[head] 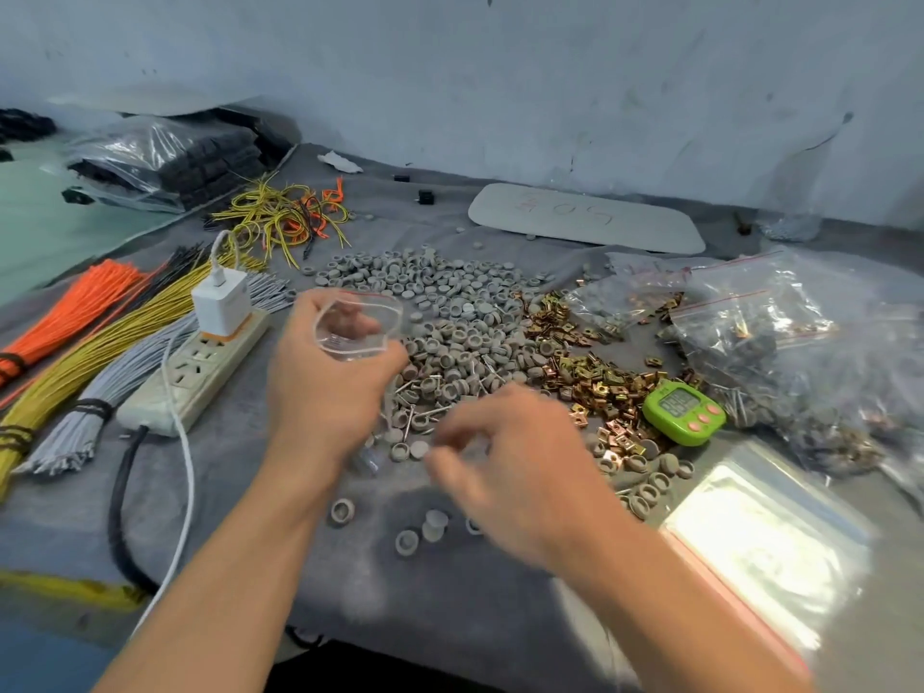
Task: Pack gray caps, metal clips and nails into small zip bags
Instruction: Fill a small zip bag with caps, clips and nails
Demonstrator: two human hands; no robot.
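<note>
Above the grey cloth-covered bench [250,517], the left hand [325,382] curls fingers and thumb round a small clear plastic zip bag [357,325], its mouth agape. Right of it, the blurred right hand [505,457] bunches its fingertips low over scattered round grey plastic caps [450,312] and thin steel nails [440,409]; whether it pinches anything cannot be told. Brassy folded metal clips [590,372] lie heaped further right.

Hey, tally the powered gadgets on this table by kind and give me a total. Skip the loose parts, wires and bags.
Power strip: 1
White charger, plugged into the strip: 1
Green timer: 1
Total: 3
</note>
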